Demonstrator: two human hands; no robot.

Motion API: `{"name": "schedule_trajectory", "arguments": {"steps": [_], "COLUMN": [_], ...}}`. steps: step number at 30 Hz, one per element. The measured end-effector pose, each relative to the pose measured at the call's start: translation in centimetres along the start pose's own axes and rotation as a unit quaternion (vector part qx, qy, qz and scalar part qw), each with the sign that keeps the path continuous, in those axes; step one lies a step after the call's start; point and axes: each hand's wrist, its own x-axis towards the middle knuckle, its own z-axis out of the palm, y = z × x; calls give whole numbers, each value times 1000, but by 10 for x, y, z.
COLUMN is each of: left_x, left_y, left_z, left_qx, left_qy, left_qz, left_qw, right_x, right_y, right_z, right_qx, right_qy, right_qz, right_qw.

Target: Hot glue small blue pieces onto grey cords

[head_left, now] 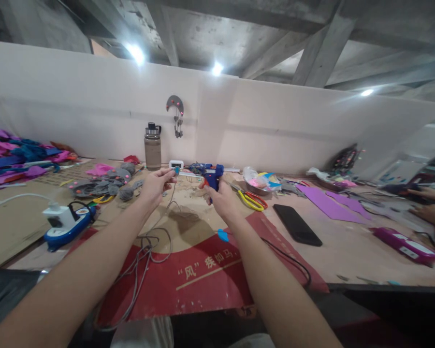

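My left hand (156, 184) is stretched out over the table and pinches a small blue piece (177, 170) between thumb and fingertips. My right hand (220, 198) is closed round the handle of a blue glue gun (212, 176), whose nozzle points left toward the small piece. A grey cord (155, 232) trails from near my left hand back over the red banner (188, 280). A small blue felt scrap (223, 235) lies on the table beside my right forearm.
Yellow-handled scissors (252, 200), a black phone (297, 224), a brown water bottle (152, 146), a power strip (65, 223), grey felt pieces (105, 186), a bright felt heap (18, 157) and purple felt sheets (328, 200) lie about. Another person's hands (433, 212) work at the right edge.
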Motion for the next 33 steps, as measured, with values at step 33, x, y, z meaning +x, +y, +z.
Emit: {"name": "schedule_trajectory", "arguments": {"steps": [33], "left_x": [-28], "left_y": [-5], "left_z": [27], "left_qx": [72], "left_qy": [-96], "left_qz": [95], "left_qw": [988], "right_x": [7], "right_y": [-7], "right_z": [45], "right_qx": [109], "right_qy": [54], "right_qz": [5], "right_qw": [993]}}
